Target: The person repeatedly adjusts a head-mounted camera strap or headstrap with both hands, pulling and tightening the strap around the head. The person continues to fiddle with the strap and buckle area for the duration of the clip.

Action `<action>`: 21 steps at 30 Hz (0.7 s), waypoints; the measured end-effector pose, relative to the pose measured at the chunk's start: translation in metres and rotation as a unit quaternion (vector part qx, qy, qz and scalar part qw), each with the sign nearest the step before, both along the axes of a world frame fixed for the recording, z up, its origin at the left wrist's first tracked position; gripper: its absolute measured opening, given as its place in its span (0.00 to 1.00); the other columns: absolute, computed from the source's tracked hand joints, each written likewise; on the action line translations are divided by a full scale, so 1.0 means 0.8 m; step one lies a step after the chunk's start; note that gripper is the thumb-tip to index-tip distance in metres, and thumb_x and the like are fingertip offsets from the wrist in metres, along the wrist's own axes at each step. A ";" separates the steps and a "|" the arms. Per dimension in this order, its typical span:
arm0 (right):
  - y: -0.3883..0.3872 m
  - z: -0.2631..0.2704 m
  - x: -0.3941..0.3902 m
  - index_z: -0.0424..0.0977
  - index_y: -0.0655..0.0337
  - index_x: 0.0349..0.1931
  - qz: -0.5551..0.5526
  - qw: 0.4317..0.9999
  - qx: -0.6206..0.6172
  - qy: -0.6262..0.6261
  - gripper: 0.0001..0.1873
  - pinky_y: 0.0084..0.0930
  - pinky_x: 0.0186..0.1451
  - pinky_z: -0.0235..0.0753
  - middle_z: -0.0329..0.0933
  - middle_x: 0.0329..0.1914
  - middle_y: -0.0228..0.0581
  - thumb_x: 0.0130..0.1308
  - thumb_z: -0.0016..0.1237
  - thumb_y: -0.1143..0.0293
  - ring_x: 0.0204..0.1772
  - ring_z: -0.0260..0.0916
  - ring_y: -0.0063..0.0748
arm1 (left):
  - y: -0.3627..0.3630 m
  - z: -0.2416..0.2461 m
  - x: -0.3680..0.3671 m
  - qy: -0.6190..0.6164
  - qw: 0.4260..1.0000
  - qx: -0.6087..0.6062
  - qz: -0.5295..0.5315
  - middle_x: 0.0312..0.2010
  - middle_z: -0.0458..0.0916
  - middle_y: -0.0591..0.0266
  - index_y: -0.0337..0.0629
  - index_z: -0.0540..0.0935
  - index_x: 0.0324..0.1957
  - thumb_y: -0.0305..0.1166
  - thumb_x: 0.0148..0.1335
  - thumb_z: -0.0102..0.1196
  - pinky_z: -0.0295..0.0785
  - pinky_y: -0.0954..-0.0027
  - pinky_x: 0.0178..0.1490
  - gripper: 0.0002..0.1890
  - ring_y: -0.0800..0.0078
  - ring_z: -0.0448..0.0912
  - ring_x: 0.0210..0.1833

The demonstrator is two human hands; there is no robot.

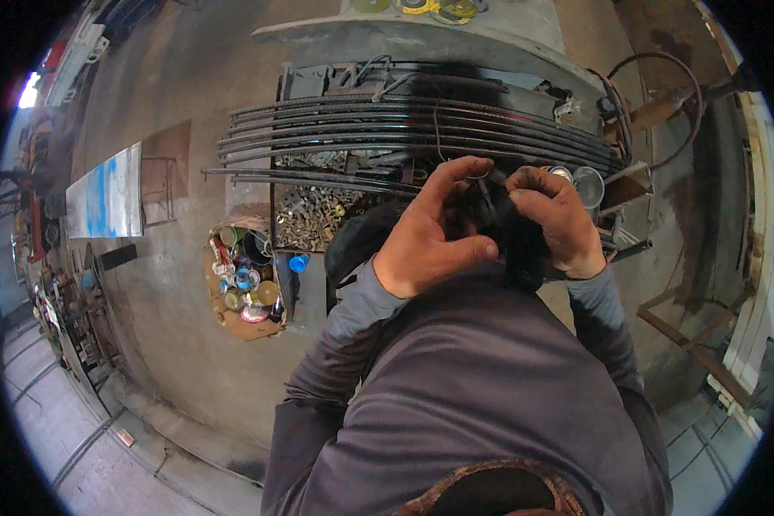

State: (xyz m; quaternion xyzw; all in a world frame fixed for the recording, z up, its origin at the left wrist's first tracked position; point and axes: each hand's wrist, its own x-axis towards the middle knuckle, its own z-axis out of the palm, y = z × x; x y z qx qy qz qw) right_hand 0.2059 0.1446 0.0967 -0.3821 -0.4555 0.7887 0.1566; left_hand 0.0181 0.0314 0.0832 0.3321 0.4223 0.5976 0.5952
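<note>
Close in front of my chest, both hands hold a small dark object point(484, 203) that I cannot make out; a thin strip or wire runs across it. My left hand point(426, 232) curls round its left side, with the thumb pointing right. On the other side, the fingers of my right hand point(551, 216) pinch its upper edge. Beyond my hands, long dark metal rods point(342, 133) lie across a metal bench. A thin wire point(437, 129) hangs down near my left fingertips. Loose bolts and nuts point(309, 216) fill a tray at the left.
A cardboard box point(222, 316) of cans and cups stands left of the bench, near a blue cup point(299, 262). A clear container point(587, 187) and a metal channel piece point(629, 187) sit at the right. A hose point(696, 97) loops beyond them. A metal frame point(690, 342) is at lower right.
</note>
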 end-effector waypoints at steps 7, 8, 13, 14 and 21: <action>0.005 0.001 -0.001 0.79 0.62 0.43 0.012 0.998 -0.062 0.018 0.07 0.19 0.50 0.75 0.80 0.38 0.26 0.70 0.56 0.69 0.42 0.75 0.15 | 0.000 0.001 -0.012 0.021 0.996 -0.075 -0.042 0.39 0.81 0.65 0.38 0.72 0.68 0.38 0.78 0.52 0.72 0.81 0.34 0.23 0.82 0.78 0.35; 0.007 -0.005 0.003 0.79 0.62 0.43 0.019 0.999 -0.045 0.017 0.07 0.19 0.50 0.75 0.81 0.39 0.26 0.70 0.56 0.69 0.43 0.75 0.15 | 0.000 -0.001 -0.013 0.019 0.995 -0.082 -0.048 0.38 0.82 0.64 0.38 0.73 0.67 0.41 0.80 0.49 0.72 0.80 0.32 0.22 0.81 0.78 0.34; 0.007 -0.006 0.006 0.79 0.63 0.45 0.041 0.999 -0.006 0.028 0.09 0.21 0.52 0.76 0.82 0.40 0.28 0.71 0.56 0.68 0.43 0.77 0.17 | 0.002 -0.006 -0.011 -0.070 0.987 -0.145 0.012 0.35 0.83 0.57 0.39 0.76 0.60 0.46 0.82 0.41 0.72 0.76 0.25 0.21 0.76 0.79 0.28; 0.007 -0.007 0.006 0.79 0.63 0.46 0.044 0.998 -0.022 0.039 0.09 0.21 0.52 0.76 0.82 0.40 0.28 0.71 0.56 0.67 0.43 0.77 0.17 | 0.003 -0.005 -0.011 -0.082 0.983 -0.161 0.019 0.35 0.84 0.56 0.39 0.75 0.59 0.46 0.82 0.41 0.72 0.75 0.24 0.21 0.75 0.80 0.28; 0.013 -0.001 0.004 0.79 0.63 0.47 0.065 0.996 -0.051 0.045 0.10 0.22 0.53 0.77 0.82 0.41 0.30 0.72 0.57 0.67 0.44 0.77 0.18 | 0.007 -0.023 -0.017 -0.235 0.955 -0.181 -0.023 0.33 0.84 0.53 0.40 0.74 0.57 0.37 0.81 0.43 0.74 0.73 0.22 0.14 0.72 0.80 0.26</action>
